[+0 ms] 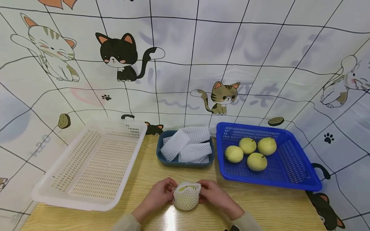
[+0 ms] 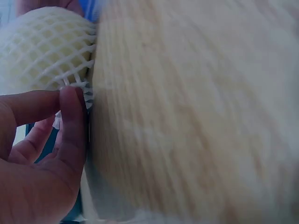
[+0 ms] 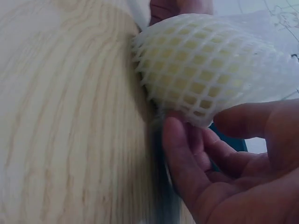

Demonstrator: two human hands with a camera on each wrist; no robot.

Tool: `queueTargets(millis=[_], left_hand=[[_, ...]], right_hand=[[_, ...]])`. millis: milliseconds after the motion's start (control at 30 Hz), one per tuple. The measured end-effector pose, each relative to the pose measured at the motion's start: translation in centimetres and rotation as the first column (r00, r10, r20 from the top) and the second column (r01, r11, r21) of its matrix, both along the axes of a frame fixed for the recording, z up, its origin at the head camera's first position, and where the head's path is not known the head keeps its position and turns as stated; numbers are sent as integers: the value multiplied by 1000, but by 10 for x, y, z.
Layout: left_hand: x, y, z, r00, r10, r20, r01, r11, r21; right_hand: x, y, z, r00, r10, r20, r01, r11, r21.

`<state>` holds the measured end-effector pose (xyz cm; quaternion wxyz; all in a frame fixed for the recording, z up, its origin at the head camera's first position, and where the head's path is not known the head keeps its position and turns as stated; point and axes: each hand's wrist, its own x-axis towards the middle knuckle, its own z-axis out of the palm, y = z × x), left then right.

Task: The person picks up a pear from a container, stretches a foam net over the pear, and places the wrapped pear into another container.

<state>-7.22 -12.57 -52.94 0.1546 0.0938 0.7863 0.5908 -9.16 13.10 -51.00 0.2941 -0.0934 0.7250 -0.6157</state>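
A round yellow-green pear point(image 1: 182, 188) sits on the table inside a white foam net point(image 1: 186, 199), its top showing through the net's opening. On the near side the mesh is stretched around the fruit. My left hand point(image 1: 160, 193) pinches the edge of the net between thumb and forefinger, as the left wrist view shows at the mesh point(image 2: 51, 56). From the other side my right hand point(image 1: 215, 196) holds the net, with its thumb and forefinger at the lower mesh point(image 3: 201, 70). The underside of the pear is hidden.
Behind the hands stands a dark teal basket point(image 1: 185, 165) of folded white foam nets point(image 1: 195, 152). A blue basket point(image 1: 295, 160) at the right holds several yellow-green pears point(image 1: 257, 161). At the left lies a white basket point(image 1: 101, 166). A cat-print sheet point(image 1: 173, 73) hangs behind the wooden table point(image 1: 150, 170).
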Motion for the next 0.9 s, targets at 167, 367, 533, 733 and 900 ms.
queueTargets(millis=[167,367,533,733,900], left_hand=[[3,5,2,973,-23,-229,-31,973,-230],[6,7,7,932,-60,-357,-82,926,-370],[4,-1,15,928,-110,-356,-51,909,-413],[0,-14,21,941,-251,-228,190,947,-257],[0,-10,18,928,-336,-162,302,931,-204]], right_hand=[[-1,-3,-3,986,21,-165,-2,994,111],[-3,-3,-5,960,48,-276,18,973,232],[-2,5,3,923,86,-376,47,942,332],[3,20,11,889,206,-408,-99,958,267],[6,20,9,847,317,-427,-209,937,281]])
